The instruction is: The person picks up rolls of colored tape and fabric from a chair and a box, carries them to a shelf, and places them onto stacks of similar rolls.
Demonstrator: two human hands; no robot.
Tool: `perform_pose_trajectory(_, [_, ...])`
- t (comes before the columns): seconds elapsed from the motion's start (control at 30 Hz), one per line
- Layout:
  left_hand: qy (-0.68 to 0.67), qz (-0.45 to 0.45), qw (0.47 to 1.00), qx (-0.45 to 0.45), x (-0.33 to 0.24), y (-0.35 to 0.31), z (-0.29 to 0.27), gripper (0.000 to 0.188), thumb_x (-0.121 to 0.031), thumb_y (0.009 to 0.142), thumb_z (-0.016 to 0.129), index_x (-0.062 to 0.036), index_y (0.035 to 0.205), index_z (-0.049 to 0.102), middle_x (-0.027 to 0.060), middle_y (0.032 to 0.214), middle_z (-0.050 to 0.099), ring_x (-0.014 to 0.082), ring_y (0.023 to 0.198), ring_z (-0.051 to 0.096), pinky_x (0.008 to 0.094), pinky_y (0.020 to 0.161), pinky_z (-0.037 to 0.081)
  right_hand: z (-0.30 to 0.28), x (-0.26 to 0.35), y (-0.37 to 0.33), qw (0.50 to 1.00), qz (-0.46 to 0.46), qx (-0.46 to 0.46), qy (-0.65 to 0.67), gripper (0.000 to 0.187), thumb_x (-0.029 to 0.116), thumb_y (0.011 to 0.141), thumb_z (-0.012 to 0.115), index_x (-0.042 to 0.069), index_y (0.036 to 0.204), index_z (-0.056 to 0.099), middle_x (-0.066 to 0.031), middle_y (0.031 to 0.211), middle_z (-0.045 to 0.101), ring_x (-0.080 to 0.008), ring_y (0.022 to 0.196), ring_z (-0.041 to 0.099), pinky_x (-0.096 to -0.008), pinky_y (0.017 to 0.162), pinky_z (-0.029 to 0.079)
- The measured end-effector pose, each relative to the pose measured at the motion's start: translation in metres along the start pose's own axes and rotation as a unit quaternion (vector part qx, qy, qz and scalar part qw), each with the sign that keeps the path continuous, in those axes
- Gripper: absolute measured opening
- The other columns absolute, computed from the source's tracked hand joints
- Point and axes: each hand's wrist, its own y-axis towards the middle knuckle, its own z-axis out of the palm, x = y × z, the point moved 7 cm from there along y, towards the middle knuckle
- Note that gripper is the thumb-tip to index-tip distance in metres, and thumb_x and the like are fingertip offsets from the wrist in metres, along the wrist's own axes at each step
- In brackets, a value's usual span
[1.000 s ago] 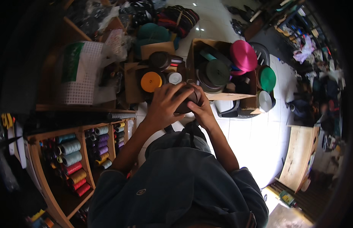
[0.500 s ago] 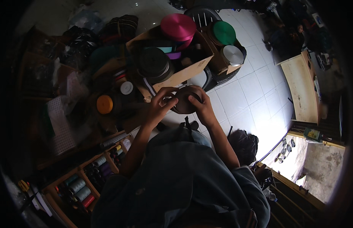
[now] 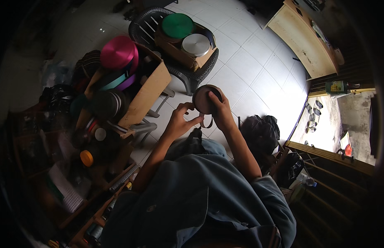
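A dark brown roll of flat strap is held up in front of my lap. My right hand grips it from the right, thumb pressed on its flat face. Below the roll a short loop of loose strap hangs down. My left hand is at the roll's lower left, thumb and forefinger apart. Its thumb tip reaches the hanging loop, while the forefinger comes close to the roll's rim.
To the left stands a cardboard box with a pink roll and other strap rolls. Behind it, a dark plastic chair bears a smaller box with a green roll and a silver-white roll. Black bags lie right.
The view has swung right, so the boxes appear farther left. The roll is now tilted up in my right hand, my left hand has come away from its side, and a strap loop hangs below.
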Motion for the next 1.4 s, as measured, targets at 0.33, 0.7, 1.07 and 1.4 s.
perform_pose_trajectory(0.33, [-0.229,-0.138,0.952,0.146,0.036,0.070,0.100,0.037,-0.025,0.087,0.065,0.0037,0.110,0.060,0.0101,0.097,0.065,0.0143,0.088,0.062,0.0269,0.074,0.049,-0.057,0.044,0.030,0.997,-0.029,-0.064,-0.028,0.029,0.020,0.088,0.065,0.000,0.108,0.057,-0.0071,0.096,0.062,-0.0124,0.088,0.059,-0.0258,0.077,0.049])
perform_pose_trajectory(0.7, [-0.227,-0.095,0.938,0.244,0.034,0.180,0.118,0.023,-0.015,0.092,0.056,0.0011,0.109,0.056,0.0036,0.083,0.061,0.0095,0.073,0.058,0.0247,0.065,0.047,-0.121,0.096,0.095,0.981,-0.095,-0.170,-0.008,0.029,0.016,0.086,0.067,-0.001,0.107,0.056,-0.0078,0.094,0.064,-0.0124,0.086,0.061,-0.0256,0.077,0.050])
perform_pose_trajectory(1.07, [-0.060,-0.079,0.925,0.366,0.008,0.293,0.144,0.019,-0.019,0.087,0.067,-0.0017,0.094,0.064,0.0009,0.063,0.055,0.0064,0.055,0.045,0.0254,0.049,0.036,-0.167,0.147,0.139,0.949,-0.166,-0.255,0.083,0.023,0.013,0.091,0.061,0.000,0.108,0.054,-0.0059,0.096,0.061,-0.0116,0.085,0.061,-0.0257,0.076,0.051])
perform_pose_trajectory(1.4, [-0.183,-0.158,0.852,0.464,-0.009,0.365,0.227,0.016,-0.012,0.090,0.060,0.0018,0.097,0.055,0.0114,0.076,0.066,0.0130,0.064,0.060,0.0256,0.060,0.047,-0.260,0.189,0.164,0.914,-0.208,-0.306,0.165,0.027,0.031,0.096,0.055,0.005,0.104,0.055,-0.0030,0.090,0.062,-0.0094,0.079,0.060,-0.0253,0.071,0.051])
